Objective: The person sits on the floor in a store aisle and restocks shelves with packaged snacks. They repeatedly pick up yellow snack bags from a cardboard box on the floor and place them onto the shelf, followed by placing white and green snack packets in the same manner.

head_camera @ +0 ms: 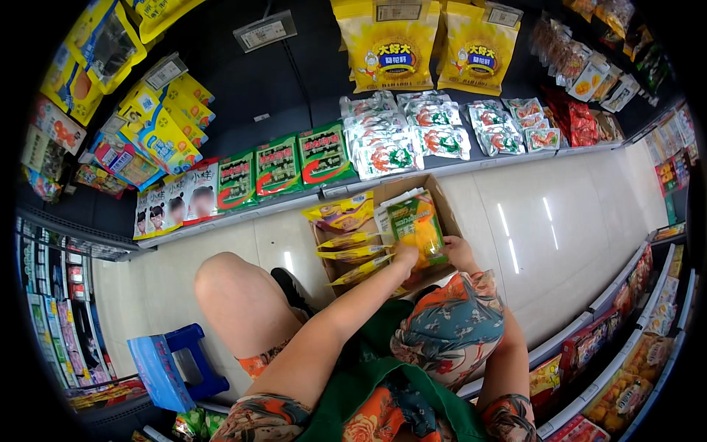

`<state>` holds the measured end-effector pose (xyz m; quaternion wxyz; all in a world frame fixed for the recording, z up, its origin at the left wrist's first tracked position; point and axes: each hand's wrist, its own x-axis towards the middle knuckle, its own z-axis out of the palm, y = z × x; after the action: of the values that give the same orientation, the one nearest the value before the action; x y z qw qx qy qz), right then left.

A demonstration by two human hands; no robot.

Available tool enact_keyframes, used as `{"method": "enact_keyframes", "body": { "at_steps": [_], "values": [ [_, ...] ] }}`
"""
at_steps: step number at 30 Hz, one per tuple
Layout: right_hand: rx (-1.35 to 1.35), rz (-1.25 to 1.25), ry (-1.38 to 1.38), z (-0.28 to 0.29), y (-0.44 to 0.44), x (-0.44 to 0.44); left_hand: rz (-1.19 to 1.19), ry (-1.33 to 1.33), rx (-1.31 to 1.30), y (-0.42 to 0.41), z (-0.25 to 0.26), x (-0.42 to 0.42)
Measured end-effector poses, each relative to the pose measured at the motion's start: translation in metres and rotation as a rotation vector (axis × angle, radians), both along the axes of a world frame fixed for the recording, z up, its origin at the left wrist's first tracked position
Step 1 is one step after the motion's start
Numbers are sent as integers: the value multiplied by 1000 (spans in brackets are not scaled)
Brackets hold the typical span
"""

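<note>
On the floor in front of me stands an open cardboard box [446,204] of packaged snacks. My left hand [406,256] lies at the lower left of a green and yellow dried mango pouch [414,221], its fingertips partly hidden. My right hand [458,252] has its fingers at the lower right edge of the same pouch. White packets [382,219] show behind the pouch. Along the left side of the box, several yellow and purple snack bags [345,212] stand in a row. My forearms reach in from below, over my knees.
A dark shelf with a grey front edge [287,199] runs behind the box, holding green seaweed packs [279,168], silver pouches [389,152] and hanging yellow bags [386,50]. A blue plastic stool [207,359] stands lower left. Stocked shelves [585,353] curve along the right.
</note>
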<state>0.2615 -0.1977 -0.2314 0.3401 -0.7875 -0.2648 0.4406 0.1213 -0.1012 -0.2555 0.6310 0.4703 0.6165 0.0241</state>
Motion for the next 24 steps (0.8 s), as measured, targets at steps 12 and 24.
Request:
{"method": "enact_keyframes", "body": {
  "at_steps": [12,24],
  "values": [
    [-26,2,356,72,11,12,-200,-212,117,-3,67,10],
    [528,117,472,295,135,-41,-186,-750,530,99,302,-38]
  ]
}}
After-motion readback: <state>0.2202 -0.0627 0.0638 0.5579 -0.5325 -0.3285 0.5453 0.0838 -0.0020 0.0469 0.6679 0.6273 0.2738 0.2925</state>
